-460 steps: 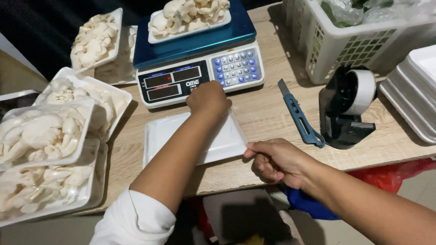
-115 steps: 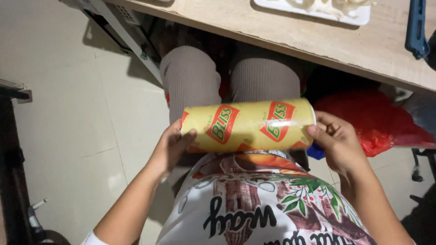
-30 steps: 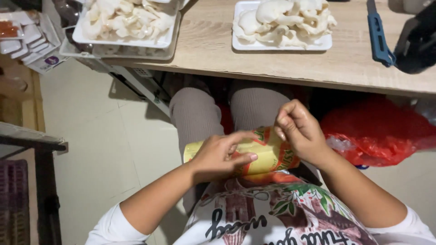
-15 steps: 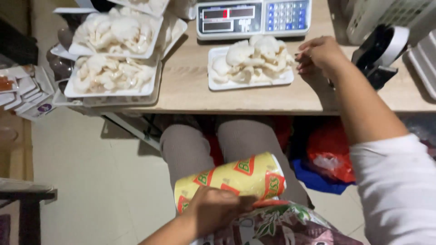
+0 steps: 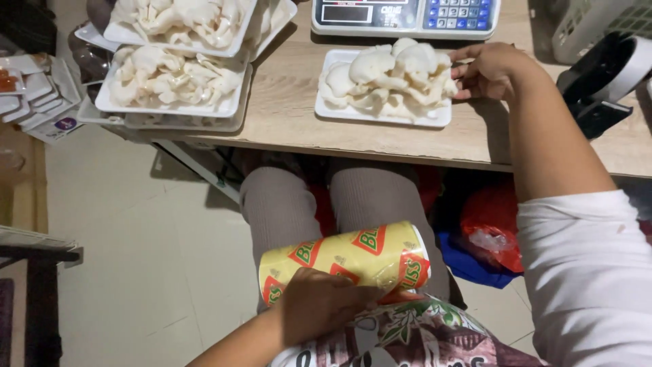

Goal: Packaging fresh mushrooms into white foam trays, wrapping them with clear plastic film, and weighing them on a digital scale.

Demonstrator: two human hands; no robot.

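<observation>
Seated worker at a wooden table (image 5: 285, 129), viewed from above. The left hand (image 5: 319, 312) lay on a yellow roll of cling film (image 5: 346, 261) resting across the lap, fingers wrapped over its near side; the roll's lower edge was hidden by the hand and shirt. The right hand (image 5: 489, 71) touched the right edge of a white tray of oyster mushrooms (image 5: 384, 88), fingers loosely curled, grip unclear. A weighing scale (image 5: 407, 17) and tape dispenser (image 5: 601, 75) were cut off by the frame. Stacked mushroom trays (image 5: 170, 81) stood at left.
</observation>
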